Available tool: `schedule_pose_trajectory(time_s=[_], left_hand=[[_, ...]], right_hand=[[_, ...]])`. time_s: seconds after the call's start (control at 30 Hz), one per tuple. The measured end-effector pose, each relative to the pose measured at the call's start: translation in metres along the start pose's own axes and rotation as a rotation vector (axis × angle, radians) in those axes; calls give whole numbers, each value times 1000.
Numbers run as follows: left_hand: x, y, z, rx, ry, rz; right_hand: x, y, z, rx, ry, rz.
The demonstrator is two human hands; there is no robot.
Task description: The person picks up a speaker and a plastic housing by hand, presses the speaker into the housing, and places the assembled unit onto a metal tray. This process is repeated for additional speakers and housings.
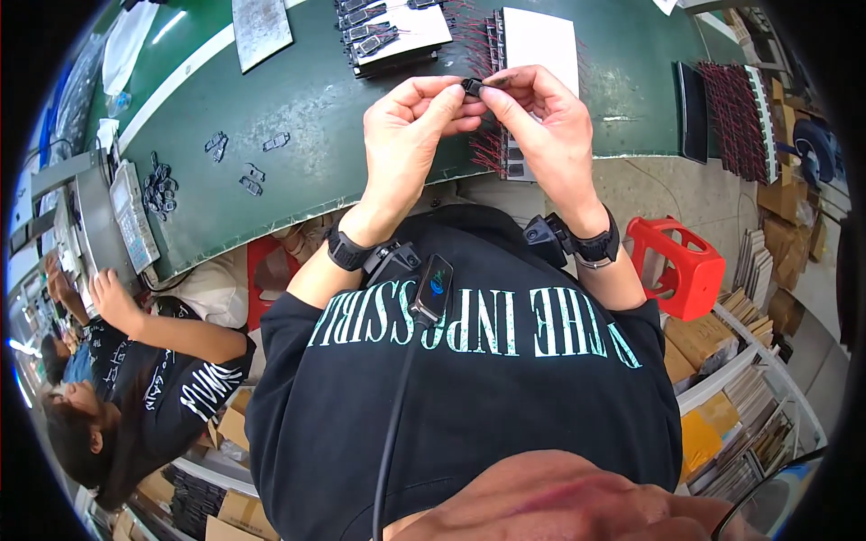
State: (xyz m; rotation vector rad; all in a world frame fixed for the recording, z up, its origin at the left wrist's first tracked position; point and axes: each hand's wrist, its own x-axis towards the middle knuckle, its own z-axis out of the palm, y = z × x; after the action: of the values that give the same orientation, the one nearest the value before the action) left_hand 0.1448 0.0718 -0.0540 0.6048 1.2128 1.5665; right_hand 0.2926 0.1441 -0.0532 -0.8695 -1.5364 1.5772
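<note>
Over the green table (316,171), both my hands meet at a small black plastic part (472,87). My left hand (401,135) pinches its left side between thumb and fingers. From the other side, the thumb and fingertips of my right hand (550,131) close on it. The fingers hide much of the part's shape. Just beyond my hands and partly behind the right one lies a white board (541,45) edged with black pieces and thin red wires. Farther left, a stack of white boards (419,27) carries several small black parts with red wires.
Loose black parts (161,189) lie in a pile on the left, with several others nearby. A grey metal sheet (262,34) rests at the far left. Red-wired boards (740,117) sit at the right end. A red stool (677,266) stands right; a co-worker (162,361) is at left.
</note>
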Motion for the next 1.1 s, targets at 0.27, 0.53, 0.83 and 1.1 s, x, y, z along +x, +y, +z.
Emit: schedule_pose_trajectory(time_s=[0.27, 0.53, 0.83, 1.1], left_hand=[[-3, -3, 3, 5, 41, 61], [-4, 0, 6, 46, 19, 162], [1, 2, 8, 86, -57, 194], [9, 1, 2, 93, -60, 132]], right_hand=[[2, -3, 7, -7, 37, 20], [9, -6, -1, -170, -32, -40], [10, -10, -14, -90, -128, -61], [7, -17, -9, -325, -60, -153]])
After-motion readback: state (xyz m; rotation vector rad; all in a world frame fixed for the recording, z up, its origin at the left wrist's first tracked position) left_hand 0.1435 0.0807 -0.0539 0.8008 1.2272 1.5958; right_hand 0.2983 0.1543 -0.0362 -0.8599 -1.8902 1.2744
